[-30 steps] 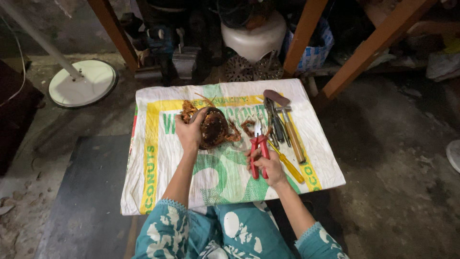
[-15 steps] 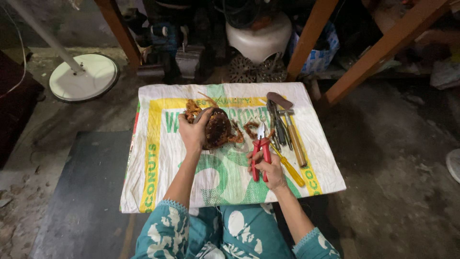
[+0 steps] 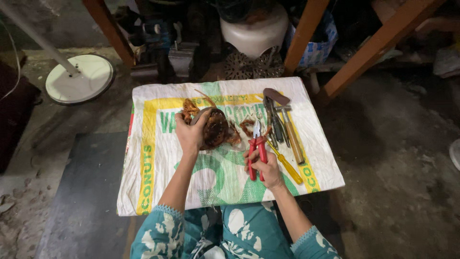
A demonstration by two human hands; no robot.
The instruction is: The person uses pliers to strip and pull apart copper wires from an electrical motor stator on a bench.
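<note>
Right at the middle of the frame, the left hand (image 3: 190, 135) is wrapped over a coconut (image 3: 214, 128), gripping it from the left side so the fingers curl across its top. The coconut is dark brown and rough, with loose, stringy husk fibres sticking out above and to the left of it; more reddish-brown husk scraps (image 3: 247, 126) lie just to its right. It rests on a white woven sack (image 3: 153, 158) with a yellow border and green print, spread flat over a low desk. The right hand (image 3: 265, 168), lower and to the right of the coconut, is closed around the red handles of a pair of pliers (image 3: 256, 146), whose metal tip points up toward the husk scraps without touching the coconut. Just right of the pliers lie a yellow-handled screwdriver (image 3: 286, 165), a wooden-handled hammer (image 3: 290, 135) and a few dark metal tools (image 3: 274, 117). At the upper left of the frame, a round white stand base (image 3: 81, 82) sits on the floor.
</note>
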